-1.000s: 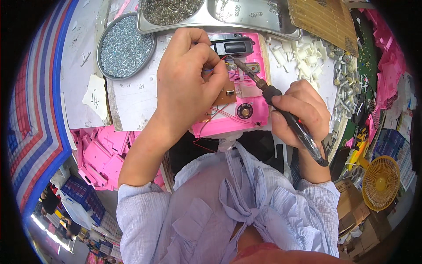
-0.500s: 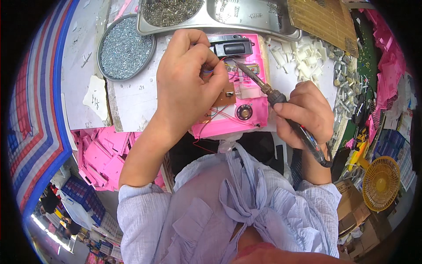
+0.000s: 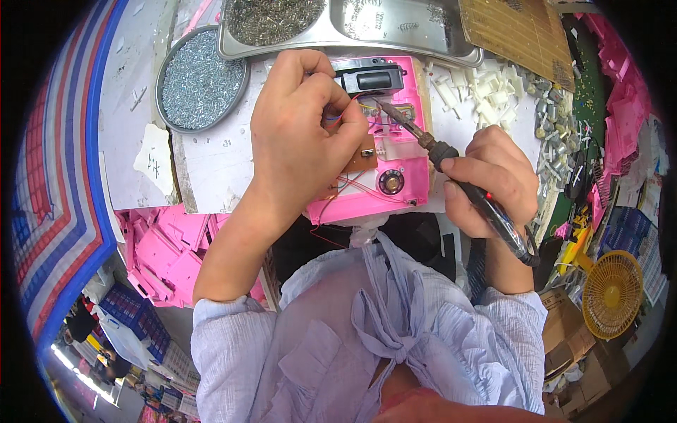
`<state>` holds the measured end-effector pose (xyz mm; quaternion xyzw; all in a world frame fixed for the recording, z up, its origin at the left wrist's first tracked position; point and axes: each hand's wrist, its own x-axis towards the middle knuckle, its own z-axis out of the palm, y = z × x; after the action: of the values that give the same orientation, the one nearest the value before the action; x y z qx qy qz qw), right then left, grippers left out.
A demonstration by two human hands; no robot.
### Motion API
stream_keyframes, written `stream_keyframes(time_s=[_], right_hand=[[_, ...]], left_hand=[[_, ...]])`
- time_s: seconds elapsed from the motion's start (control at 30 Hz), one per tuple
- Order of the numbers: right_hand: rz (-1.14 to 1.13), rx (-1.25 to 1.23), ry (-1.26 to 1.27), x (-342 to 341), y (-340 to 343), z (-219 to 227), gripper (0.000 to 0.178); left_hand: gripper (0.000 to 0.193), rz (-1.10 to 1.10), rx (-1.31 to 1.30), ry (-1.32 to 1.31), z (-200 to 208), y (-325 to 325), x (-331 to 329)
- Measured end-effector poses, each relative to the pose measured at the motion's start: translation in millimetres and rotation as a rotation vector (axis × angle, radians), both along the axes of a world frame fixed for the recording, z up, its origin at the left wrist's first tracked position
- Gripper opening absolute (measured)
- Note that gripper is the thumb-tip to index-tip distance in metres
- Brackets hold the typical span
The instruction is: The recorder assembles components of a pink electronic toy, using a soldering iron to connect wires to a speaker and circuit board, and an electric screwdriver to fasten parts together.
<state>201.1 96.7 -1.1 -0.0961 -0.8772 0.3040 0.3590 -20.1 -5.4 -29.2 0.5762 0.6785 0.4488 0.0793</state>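
Note:
A pink plastic housing (image 3: 421, 185) lies in front of me, fitted with wires, a round black speaker (image 3: 391, 182), a brown circuit board (image 3: 364, 154) and a black rectangular part (image 3: 375, 77) at its far end. My left hand (image 3: 300, 127) reaches over the housing's left side, thumb and fingers pinched on thin red and blue wires (image 3: 347, 111); the fingertips are partly hidden. In my right hand (image 3: 497, 176) is a soldering iron (image 3: 443, 153) with a dark handle. Its tip points at the wires beside the black part's near edge; whether it touches cannot be made out.
Left of the housing stands a round dish of small metal pins (image 3: 201, 81). A metal tray (image 3: 338, 44) holding springs spans the back, with cardboard (image 3: 518, 35) at its right. White plastic pieces (image 3: 486, 92) and metal parts (image 3: 557, 123) lie to the right. Pink panels (image 3: 166, 247) are piled lower left.
The soldering iron's handle end has dipped slightly toward me, while its tip stays close to the black part. My left hand keeps its pinch in almost the same place.

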Motion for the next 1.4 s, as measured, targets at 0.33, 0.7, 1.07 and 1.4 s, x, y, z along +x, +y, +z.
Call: stream_keyframes(time_s=[0.33, 0.7, 1.07, 1.4], right_hand=[[-0.002, 0.013, -0.020, -7, 0, -1, 0.032], [0.001, 0.018, -0.008, -14, -1, -2, 0.032], [-0.008, 0.040, 0.004, -13, 2, -5, 0.034], [0.019, 0.011, -0.028, -10, 8, -2, 0.033]], left_hand=[[0.011, 0.017, 0.000, -0.007, -1, 0, 1], [0.012, 0.012, 0.016, 0.036, -2, 0, 0], [0.012, 0.003, 0.019, 0.054, -2, 0, -1], [0.012, 0.005, 0.033, 0.088, -3, 1, -1]])
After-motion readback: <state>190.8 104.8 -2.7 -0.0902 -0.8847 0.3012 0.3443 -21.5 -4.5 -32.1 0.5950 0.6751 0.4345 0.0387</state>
